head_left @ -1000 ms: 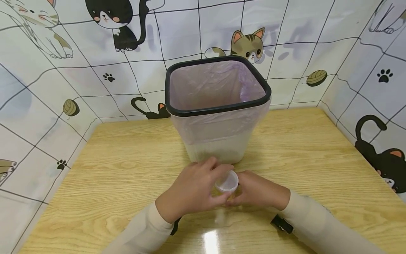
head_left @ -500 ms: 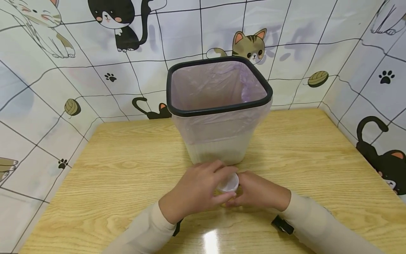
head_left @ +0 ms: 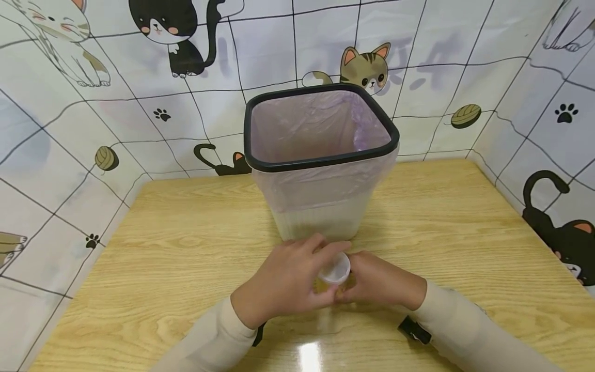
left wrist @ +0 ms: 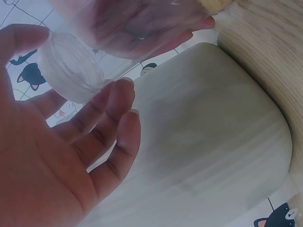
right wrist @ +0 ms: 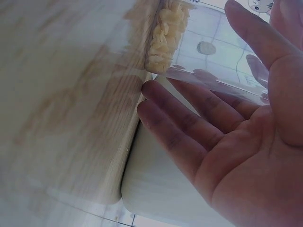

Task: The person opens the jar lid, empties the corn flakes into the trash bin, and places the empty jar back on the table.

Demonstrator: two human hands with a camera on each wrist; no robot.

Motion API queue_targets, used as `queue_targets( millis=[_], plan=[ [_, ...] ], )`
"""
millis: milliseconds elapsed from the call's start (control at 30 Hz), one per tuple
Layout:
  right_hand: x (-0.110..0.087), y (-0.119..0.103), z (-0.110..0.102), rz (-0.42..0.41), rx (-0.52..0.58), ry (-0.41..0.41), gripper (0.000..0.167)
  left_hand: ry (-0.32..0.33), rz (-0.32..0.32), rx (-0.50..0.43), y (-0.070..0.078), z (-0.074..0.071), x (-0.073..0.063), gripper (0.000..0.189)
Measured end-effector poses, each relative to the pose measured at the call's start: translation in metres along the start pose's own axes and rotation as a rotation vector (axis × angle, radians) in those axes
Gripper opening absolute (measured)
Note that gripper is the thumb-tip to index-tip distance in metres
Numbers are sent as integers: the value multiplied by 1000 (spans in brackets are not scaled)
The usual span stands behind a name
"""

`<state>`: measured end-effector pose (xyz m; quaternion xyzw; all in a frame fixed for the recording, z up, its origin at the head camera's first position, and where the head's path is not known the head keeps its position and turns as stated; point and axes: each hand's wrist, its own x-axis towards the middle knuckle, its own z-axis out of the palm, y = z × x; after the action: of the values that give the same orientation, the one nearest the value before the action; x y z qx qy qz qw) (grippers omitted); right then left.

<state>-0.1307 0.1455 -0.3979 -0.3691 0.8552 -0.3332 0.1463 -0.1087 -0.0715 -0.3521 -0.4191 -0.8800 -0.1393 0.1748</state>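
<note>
A clear plastic jar (right wrist: pixel 208 45) stands low over the wooden table, with pale yellow pieces (right wrist: pixel 165 38) gathered at its bottom. At the jar's mouth is a whitish, see-through round lid (left wrist: pixel 71 71). My left hand (head_left: pixel 290 279) pinches the lid's rim between thumb and fingers from the left. From the right, my right hand (head_left: pixel 378 279) holds the jar's body, its fingers reaching round the far side. The hands hide much of the jar in the head view. Whether the lid is seated tightly cannot be told.
Directly behind the hands stands a pale bin (head_left: pixel 321 217) with a black rim (head_left: pixel 321 164) and a thin purplish liner bag (head_left: pixel 302 124). The wooden table (head_left: pixel 186 232) is bounded at the back and sides by sheeting (head_left: pixel 265 46) printed with cats.
My left fingers and thumb have shifted slightly around the lid, the thumb now lower on the jar's near side. The right hand keeps its hold on the jar.
</note>
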Motion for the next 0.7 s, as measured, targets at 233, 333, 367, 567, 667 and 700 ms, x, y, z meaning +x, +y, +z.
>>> queue_targets(
  millis=[233, 333, 367, 567, 667, 700],
  plan=[
    [2, 1, 3, -22, 22, 15, 35, -53, -32, 30, 0, 0, -1, 57],
    [2, 1, 4, -16, 33, 19, 33, -64, -42, 29, 0, 0, -1, 58],
    [2, 1, 4, -13, 37, 19, 32, -67, -45, 28, 0, 0, -1, 58],
    [2, 0, 4, -3, 36, 16, 35, -83, -58, 28, 1, -2, 0, 59],
    [2, 0, 3, -1, 33, 18, 36, -89, -61, 34, 1, -2, 0, 60],
    [2, 0, 3, 0, 34, 19, 36, -91, -63, 37, 1, -2, 0, 60]
  ],
)
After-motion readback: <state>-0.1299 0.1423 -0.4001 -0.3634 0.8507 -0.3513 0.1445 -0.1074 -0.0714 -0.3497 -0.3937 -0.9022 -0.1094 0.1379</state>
